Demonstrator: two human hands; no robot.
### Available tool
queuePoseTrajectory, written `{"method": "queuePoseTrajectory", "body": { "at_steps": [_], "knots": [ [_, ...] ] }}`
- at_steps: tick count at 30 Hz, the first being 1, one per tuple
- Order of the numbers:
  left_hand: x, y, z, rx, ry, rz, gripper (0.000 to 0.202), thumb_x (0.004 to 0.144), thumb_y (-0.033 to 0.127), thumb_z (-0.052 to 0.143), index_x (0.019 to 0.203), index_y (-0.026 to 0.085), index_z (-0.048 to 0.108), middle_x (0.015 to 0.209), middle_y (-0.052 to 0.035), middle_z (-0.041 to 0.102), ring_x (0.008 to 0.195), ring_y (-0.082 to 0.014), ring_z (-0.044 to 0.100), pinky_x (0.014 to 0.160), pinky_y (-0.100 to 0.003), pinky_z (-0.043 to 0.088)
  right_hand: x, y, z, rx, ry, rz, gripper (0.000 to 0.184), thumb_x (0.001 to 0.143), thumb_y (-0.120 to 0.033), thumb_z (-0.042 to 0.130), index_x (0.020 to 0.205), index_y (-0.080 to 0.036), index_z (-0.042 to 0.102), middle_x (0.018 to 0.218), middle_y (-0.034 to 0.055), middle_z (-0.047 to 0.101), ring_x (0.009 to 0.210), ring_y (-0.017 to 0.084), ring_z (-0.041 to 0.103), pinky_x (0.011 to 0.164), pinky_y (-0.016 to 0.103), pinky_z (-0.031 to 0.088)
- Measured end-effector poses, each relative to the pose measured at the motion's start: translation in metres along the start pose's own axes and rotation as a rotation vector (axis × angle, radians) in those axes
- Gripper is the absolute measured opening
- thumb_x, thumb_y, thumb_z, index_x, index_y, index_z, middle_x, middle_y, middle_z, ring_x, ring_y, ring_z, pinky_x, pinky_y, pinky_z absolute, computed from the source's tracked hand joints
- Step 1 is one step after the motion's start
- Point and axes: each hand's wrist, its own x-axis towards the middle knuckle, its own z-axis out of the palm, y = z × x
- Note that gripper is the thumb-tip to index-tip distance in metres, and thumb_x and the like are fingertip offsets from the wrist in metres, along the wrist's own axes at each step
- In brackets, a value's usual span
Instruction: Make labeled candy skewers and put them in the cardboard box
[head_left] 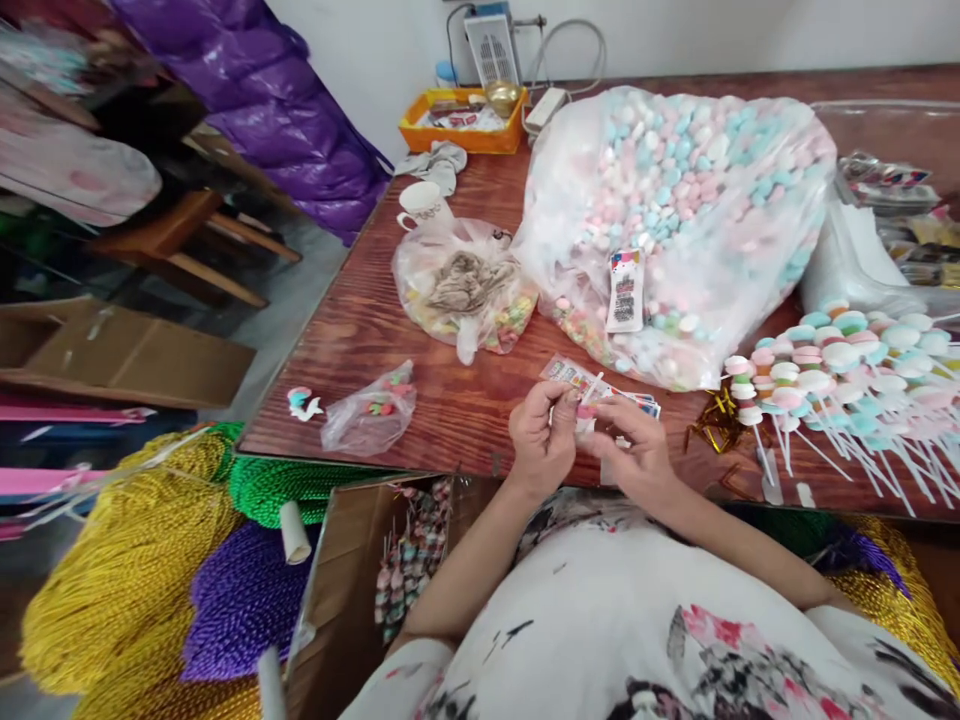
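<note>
My left hand (544, 435) is closed in a pinch near the table's front edge. A thin white stick (594, 388) stands up at its fingertips. Facing it, my right hand (634, 445) has its fingers curved in around a small pink piece (586, 410), which lies between the two hands. Fingers partly hide both items, so how they join is unclear. Just behind the hands are printed cards (566, 373). To the right lies a pile of pastel macaron-like pieces on white sticks (840, 360), with gold twist ties (718, 422) beside it.
A big clear bag of pastel pieces (675, 190) fills the table's back, a card pack (625, 290) on it. Leftward are a smaller bag (465, 285), a mug (424, 205), a little bag (371, 412) and an orange tray (461, 140). An open carton (330, 600) stands below.
</note>
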Motion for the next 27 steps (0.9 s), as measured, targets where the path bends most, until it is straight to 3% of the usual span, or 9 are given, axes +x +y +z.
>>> {"method": "queuePoseTrajectory", "body": {
  "at_steps": [3,7,10,13,16,18,20,27],
  "knots": [
    [-0.004,-0.005,0.001,0.007,-0.039,0.059,0.015,0.092,0.030,0.057,0.086,0.017,0.062,0.074,-0.0002,0.061,0.068,-0.0101,0.056,0.066,-0.022,0.047,0.002,0.003,0.002,0.030,0.033,-0.031,0.010,0.086,-0.019,0.064,0.092,-0.023,0.071,0.089,0.0031,0.064,0.084,0.015,0.062,0.075,0.031,0.051],
    [-0.008,-0.012,0.000,-0.013,0.011,0.019,0.012,0.091,0.028,0.059,0.089,0.017,0.063,0.077,0.0004,0.062,0.068,-0.0096,0.058,0.066,-0.021,0.047,0.006,0.002,0.002,-0.010,-0.072,-0.009,0.017,0.084,-0.021,0.066,0.101,-0.023,0.070,0.095,0.0041,0.064,0.087,0.016,0.061,0.078,0.032,0.050],
    [-0.010,-0.013,0.001,-0.021,0.023,-0.009,0.011,0.089,0.028,0.062,0.088,0.017,0.063,0.078,0.0005,0.062,0.072,-0.0099,0.059,0.069,-0.021,0.048,0.003,0.004,0.008,0.029,-0.028,0.041,0.010,0.083,-0.021,0.067,0.093,-0.022,0.069,0.089,0.0024,0.065,0.085,0.016,0.061,0.078,0.032,0.050],
    [-0.010,-0.010,0.000,-0.112,0.010,-0.147,0.018,0.088,0.033,0.063,0.099,0.019,0.063,0.089,-0.0014,0.064,0.078,-0.0112,0.060,0.073,-0.022,0.049,0.002,0.011,0.012,0.073,0.031,0.062,0.002,0.081,-0.020,0.067,0.080,-0.022,0.066,0.077,-0.0001,0.063,0.076,0.015,0.059,0.073,0.029,0.049],
    [-0.009,-0.008,-0.008,-0.239,-0.149,-0.422,0.031,0.091,0.042,0.056,0.111,0.019,0.062,0.092,-0.0030,0.065,0.077,-0.0123,0.061,0.072,-0.023,0.050,0.003,0.019,0.010,0.097,0.040,0.082,0.005,0.081,-0.019,0.066,0.077,-0.022,0.066,0.076,-0.0006,0.064,0.073,0.014,0.059,0.070,0.028,0.049],
    [-0.011,-0.008,-0.014,-0.293,-0.350,-0.550,0.037,0.092,0.048,0.052,0.101,0.015,0.066,0.080,-0.0023,0.065,0.071,-0.0129,0.059,0.069,-0.024,0.049,0.003,0.022,0.007,0.070,0.044,0.105,0.005,0.081,-0.020,0.067,0.076,-0.022,0.066,0.076,-0.0005,0.066,0.073,0.014,0.060,0.070,0.028,0.050],
    [-0.015,-0.010,-0.018,-0.337,-0.476,-0.604,0.041,0.092,0.050,0.052,0.089,0.013,0.067,0.072,-0.0022,0.064,0.069,-0.0139,0.058,0.072,-0.026,0.049,0.002,0.024,0.005,0.006,0.054,0.096,0.005,0.081,-0.021,0.066,0.076,-0.022,0.066,0.074,-0.0005,0.066,0.071,0.014,0.061,0.069,0.029,0.050],
    [-0.031,-0.013,-0.014,-0.557,-0.420,-0.674,0.037,0.088,0.049,0.060,0.104,0.017,0.069,0.101,-0.0060,0.071,0.102,-0.0193,0.062,0.098,-0.031,0.044,0.001,0.026,0.006,-0.155,0.130,-0.066,0.006,0.085,-0.022,0.063,0.080,-0.023,0.065,0.077,0.0021,0.066,0.074,0.016,0.062,0.070,0.032,0.052]
  ]
}}
